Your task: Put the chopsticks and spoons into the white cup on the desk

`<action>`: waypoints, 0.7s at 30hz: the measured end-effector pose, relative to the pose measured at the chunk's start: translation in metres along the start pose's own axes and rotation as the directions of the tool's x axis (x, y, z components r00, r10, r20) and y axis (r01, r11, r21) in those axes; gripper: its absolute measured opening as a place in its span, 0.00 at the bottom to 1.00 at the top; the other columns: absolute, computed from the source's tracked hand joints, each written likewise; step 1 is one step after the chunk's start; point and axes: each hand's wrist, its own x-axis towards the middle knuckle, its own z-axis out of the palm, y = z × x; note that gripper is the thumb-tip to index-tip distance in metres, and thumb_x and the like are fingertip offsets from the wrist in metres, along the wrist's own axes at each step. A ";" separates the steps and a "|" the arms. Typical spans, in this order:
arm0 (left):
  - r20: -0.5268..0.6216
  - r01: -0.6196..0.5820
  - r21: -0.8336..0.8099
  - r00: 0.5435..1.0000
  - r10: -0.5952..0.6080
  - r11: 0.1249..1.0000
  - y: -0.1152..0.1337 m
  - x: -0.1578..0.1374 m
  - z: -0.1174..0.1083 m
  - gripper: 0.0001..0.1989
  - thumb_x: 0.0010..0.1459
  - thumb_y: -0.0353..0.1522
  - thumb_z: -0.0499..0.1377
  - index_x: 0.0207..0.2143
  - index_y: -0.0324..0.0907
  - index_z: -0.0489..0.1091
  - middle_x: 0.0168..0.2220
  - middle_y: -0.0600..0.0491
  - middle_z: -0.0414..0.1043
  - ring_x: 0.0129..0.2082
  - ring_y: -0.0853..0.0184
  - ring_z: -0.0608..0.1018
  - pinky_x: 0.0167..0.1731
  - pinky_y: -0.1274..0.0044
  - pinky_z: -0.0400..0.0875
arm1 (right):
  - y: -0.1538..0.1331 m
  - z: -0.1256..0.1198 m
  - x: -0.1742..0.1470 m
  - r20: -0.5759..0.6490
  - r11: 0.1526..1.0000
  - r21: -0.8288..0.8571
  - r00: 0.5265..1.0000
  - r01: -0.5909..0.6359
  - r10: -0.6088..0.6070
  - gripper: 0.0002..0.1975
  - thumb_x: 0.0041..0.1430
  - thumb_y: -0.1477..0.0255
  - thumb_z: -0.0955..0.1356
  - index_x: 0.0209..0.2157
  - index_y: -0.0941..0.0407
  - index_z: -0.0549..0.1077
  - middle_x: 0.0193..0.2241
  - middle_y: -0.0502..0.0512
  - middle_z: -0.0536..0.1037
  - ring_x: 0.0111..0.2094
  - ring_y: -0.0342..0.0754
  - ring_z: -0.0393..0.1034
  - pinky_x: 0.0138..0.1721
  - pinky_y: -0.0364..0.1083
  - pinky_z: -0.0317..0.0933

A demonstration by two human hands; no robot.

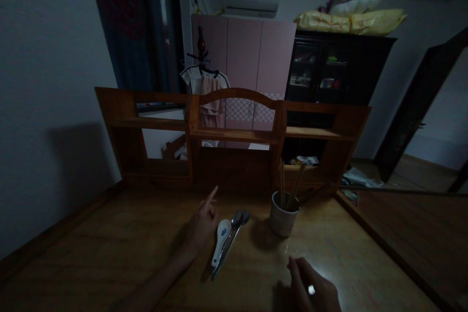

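Observation:
My left hand (203, 224) is just left of the spoons, above the wooden desk, its index finger stretched forward and the others partly bent; nothing is in it. Close beside it lies a white ceramic spoon (222, 239) with a blue mark in its bowl. Two metal spoons (236, 219) lie along its right side, handles toward me. Farther right, a pale cup (283, 219) stands upright with several wooden chopsticks (292, 190) leaning in it. Nearer to me than the cup, my right hand (314, 285) has its fingers curled together, and I see nothing held in them.
A wooden shelf unit (234, 134) rises along the back of the desk (139, 248). On the right, a raised wooden edge (383, 246) borders the desk. Behind stand a pink wardrobe (243, 53) and a dark cabinet (340, 68). The room is dim.

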 end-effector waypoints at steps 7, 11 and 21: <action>-0.080 -0.144 0.084 0.985 0.151 0.986 -0.011 0.008 0.002 0.18 0.61 0.38 0.56 0.19 0.44 0.72 0.47 0.47 0.70 0.57 0.53 0.65 0.57 0.61 0.62 | -0.013 -0.002 0.001 -0.002 0.997 -0.070 1.000 0.026 -0.026 0.28 0.69 0.49 0.55 0.32 0.55 0.74 0.25 0.55 0.74 0.23 0.48 0.70 0.25 0.40 0.62; -0.082 -0.158 0.102 0.983 0.166 0.982 -0.009 0.006 0.002 0.18 0.62 0.36 0.53 0.20 0.43 0.70 0.46 0.47 0.68 0.52 0.56 0.67 0.53 0.64 0.65 | -0.018 -0.004 0.003 -0.001 0.997 -0.075 0.999 0.037 -0.037 0.27 0.68 0.48 0.57 0.32 0.55 0.74 0.26 0.56 0.74 0.24 0.49 0.70 0.23 0.40 0.61; -0.039 -0.149 0.012 0.988 0.150 0.989 -0.006 0.001 0.005 0.03 0.62 0.34 0.54 0.34 0.45 0.65 0.43 0.51 0.65 0.49 0.58 0.69 0.52 0.65 0.64 | -0.004 -0.007 0.001 0.125 0.998 -0.032 0.991 -0.044 0.048 0.24 0.71 0.53 0.57 0.32 0.55 0.72 0.24 0.54 0.74 0.24 0.48 0.71 0.27 0.41 0.62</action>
